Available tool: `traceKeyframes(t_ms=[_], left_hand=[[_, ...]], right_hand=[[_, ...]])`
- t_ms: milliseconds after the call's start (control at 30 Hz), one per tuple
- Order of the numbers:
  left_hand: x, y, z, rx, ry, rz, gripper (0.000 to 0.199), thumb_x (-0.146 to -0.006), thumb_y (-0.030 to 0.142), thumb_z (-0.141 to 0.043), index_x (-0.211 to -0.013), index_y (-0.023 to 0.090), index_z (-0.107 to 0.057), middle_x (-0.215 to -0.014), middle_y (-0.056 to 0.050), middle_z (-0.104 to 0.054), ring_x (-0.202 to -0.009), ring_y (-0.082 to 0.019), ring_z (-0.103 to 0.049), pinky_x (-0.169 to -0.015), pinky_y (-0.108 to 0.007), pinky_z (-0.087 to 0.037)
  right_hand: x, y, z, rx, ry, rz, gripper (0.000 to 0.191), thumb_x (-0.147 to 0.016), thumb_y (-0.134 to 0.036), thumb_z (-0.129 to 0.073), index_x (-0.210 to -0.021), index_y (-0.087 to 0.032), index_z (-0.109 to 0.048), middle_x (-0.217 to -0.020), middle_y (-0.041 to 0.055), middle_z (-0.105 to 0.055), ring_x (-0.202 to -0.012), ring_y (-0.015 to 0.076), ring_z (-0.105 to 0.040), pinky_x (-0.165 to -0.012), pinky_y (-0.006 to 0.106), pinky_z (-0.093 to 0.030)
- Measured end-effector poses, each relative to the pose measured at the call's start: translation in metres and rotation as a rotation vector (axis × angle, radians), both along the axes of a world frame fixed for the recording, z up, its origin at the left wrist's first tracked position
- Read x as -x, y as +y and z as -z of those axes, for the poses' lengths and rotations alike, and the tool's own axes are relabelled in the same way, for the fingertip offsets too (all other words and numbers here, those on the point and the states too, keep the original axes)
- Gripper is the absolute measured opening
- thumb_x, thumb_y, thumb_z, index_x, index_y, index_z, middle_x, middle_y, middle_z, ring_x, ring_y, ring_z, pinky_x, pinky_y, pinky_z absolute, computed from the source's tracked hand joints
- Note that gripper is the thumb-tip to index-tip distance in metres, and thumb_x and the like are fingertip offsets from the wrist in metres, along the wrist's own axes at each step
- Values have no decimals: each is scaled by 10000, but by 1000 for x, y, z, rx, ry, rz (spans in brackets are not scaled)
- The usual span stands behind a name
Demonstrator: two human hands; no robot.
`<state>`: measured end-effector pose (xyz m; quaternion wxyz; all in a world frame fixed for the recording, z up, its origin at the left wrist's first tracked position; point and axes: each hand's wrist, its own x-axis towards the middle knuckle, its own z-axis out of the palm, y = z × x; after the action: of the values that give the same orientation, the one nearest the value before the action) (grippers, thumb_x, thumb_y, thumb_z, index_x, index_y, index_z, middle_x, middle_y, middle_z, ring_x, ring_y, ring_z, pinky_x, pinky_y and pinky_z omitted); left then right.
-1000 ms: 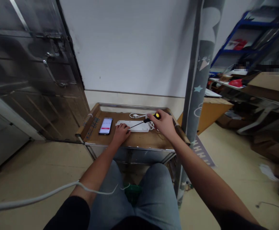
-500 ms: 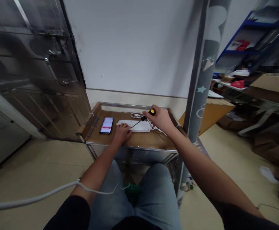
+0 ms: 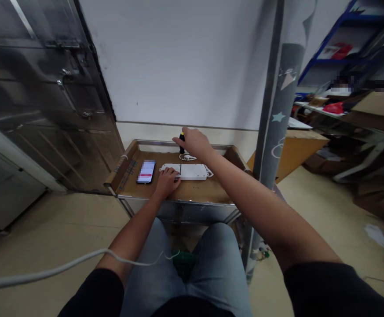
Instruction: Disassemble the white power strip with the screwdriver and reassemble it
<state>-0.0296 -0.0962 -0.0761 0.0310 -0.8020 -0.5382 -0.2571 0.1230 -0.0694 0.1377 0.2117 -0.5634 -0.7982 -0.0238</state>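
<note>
A white power strip (image 3: pixel 193 171) lies lengthwise on a small cardboard-topped table (image 3: pixel 145 192), its white cord (image 3: pixel 188 156) bunched behind it and at its right end. My right hand (image 3: pixel 194 141) is closed on the black and yellow handle of a screwdriver (image 3: pixel 181 147), which stands nearly upright with its tip on the strip's left half. My left hand (image 3: pixel 168 180) rests on the strip's left end, the fingers pressed together against it beside the screwdriver tip. Left of that hand lies a phone (image 3: pixel 146 171) with its screen lit.
A grey wrapped pole (image 3: pixel 271 132) rises at the table's right side. Behind the table is a white wall, with a metal door (image 3: pixel 46 97) at the left. A white cable (image 3: pixel 46 271) crosses over my left forearm. Cardboard boxes (image 3: pixel 376 110) stand at the right.
My right hand has moved left and up with the screwdriver, which has gone from slanted to nearly upright. My left hand has stayed on the strip's left end.
</note>
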Motion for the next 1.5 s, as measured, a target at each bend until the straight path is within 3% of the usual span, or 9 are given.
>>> traceKeyframes(t_ms=[200,400,667,767,900,1133,1233,1333,1500], left_hand=[[0,-1,-2,-2,16,-1,253,-990,317,-610,-1187,205,-724,-1218,-116,-694,-1229,-306,-561,-1100,-471,-421],[-1,-2,-5,3,17,-17,249,-973,316,-639,-1187,223,-727,-1213,-114,-685,-1211,-305,-571,-1103,-479,-422],[0,1,-3,18,0,-26,292,-951,358,-682,-1212,228,-710,-1269,-121,-669,-1247,-305,-568,-1140,-482,-418],[0,3,0,20,-13,-52,398,-924,412,-721,-1272,222,-679,-1432,-146,-614,-1377,-343,-508,-1205,-524,-368],[-1,5,3,31,-19,-80,518,-918,469,-723,-1358,211,-629,-1550,-179,-544,-1483,-384,-436,-1266,-597,-281],[0,6,5,38,-5,-101,509,-938,517,-692,-1369,259,-611,-1553,-159,-558,-1486,-367,-449,-1280,-648,-228],[0,6,4,40,2,-106,507,-944,523,-678,-1369,253,-617,-1552,-153,-560,-1481,-361,-456,-1278,-633,-246],[0,4,3,40,6,-116,508,-950,533,-662,-1377,261,-616,-1556,-140,-557,-1486,-353,-453,-1285,-613,-252],[-1,2,1,45,19,-128,515,-951,548,-649,-1377,260,-621,-1557,-131,-556,-1485,-352,-455,-1290,-600,-259]], right_hand=[[18,15,-6,-13,-60,-7,521,-1029,-565,-499,-1190,-105,-686,-1066,228,-708,-1080,314,-674,-893,394,-520],[5,6,-5,14,-162,-211,323,-1040,-293,-471,-1315,-193,-606,-1444,176,-559,-1096,250,-655,-863,334,-480],[-21,13,-29,192,-318,-330,355,-916,-174,-606,-1270,-169,-642,-1248,138,-690,-911,199,-631,-790,297,-436],[-18,12,-35,198,-339,-295,308,-953,-284,-643,-1236,-162,-659,-1135,144,-738,-934,229,-659,-794,313,-445],[-8,6,-33,138,-297,-204,472,-1015,-506,-549,-1296,-133,-616,-1196,218,-726,-1024,292,-689,-846,368,-488],[-3,10,-39,229,-315,-283,410,-953,-356,-677,-1304,-153,-611,-1148,140,-758,-914,214,-703,-798,312,-514],[-3,7,-40,181,-323,-233,456,-976,-535,-629,-1166,-122,-667,-1128,211,-744,-987,297,-715,-833,372,-517],[-3,2,-33,98,-320,-201,492,-1029,-538,-521,-1245,-109,-630,-1230,265,-694,-1089,362,-695,-872,420,-507],[-10,1,-25,86,-331,-336,311,-1049,-361,-501,-1276,-175,-604,-1410,190,-580,-1051,249,-674,-876,339,-471]])
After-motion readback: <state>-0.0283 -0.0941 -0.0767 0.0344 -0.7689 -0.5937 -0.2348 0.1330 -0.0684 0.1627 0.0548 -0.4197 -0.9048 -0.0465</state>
